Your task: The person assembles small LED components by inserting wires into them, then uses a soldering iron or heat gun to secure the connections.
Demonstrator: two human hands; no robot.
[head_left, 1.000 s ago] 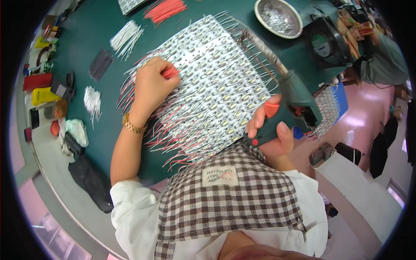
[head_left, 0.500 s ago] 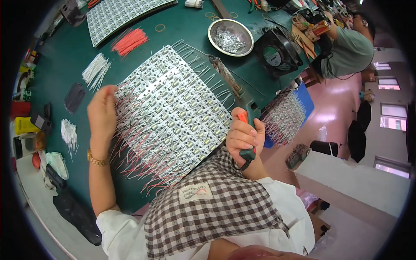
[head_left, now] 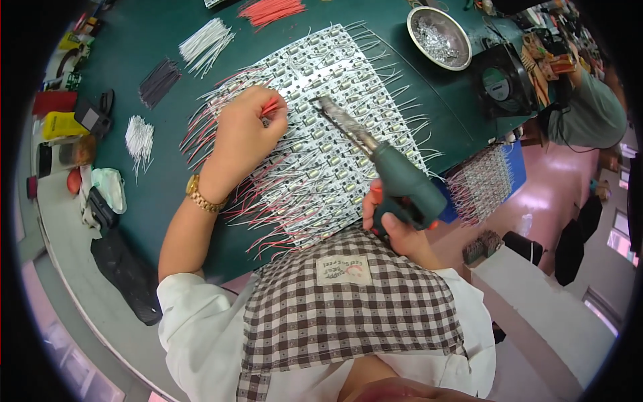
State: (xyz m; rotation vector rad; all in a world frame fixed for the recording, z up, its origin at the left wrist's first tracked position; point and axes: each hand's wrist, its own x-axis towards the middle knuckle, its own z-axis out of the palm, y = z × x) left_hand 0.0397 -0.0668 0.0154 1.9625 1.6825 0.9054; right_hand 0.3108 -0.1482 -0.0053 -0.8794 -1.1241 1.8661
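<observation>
A white circuit board panel [head_left: 321, 144] lies tilted on the green table, covered with rows of small components. Red and white wires stick out along its edges. My left hand [head_left: 251, 127] hovers over the panel's left half, its fingers pinched on red wires [head_left: 269, 106]. My right hand [head_left: 395, 234] grips the handle of a dark green soldering gun [head_left: 408, 181] with an orange-red trigger. The gun's tip points up and left over the panel, close to my left fingers. Whether the tip touches the board, I cannot tell.
Loose red wires [head_left: 271, 10], white wires [head_left: 204, 43], black wires [head_left: 159, 82] and shorter white wires [head_left: 139, 141] lie to the left. A metal bowl [head_left: 462, 64] of silvery bits and a black fan [head_left: 499, 84] stand right. Another person [head_left: 589, 104] sits beyond.
My left hand has moved right, from the panel's left edge to over the board, with red wires now showing in it. The soldering gun has swung over the panel. The view has shifted.
</observation>
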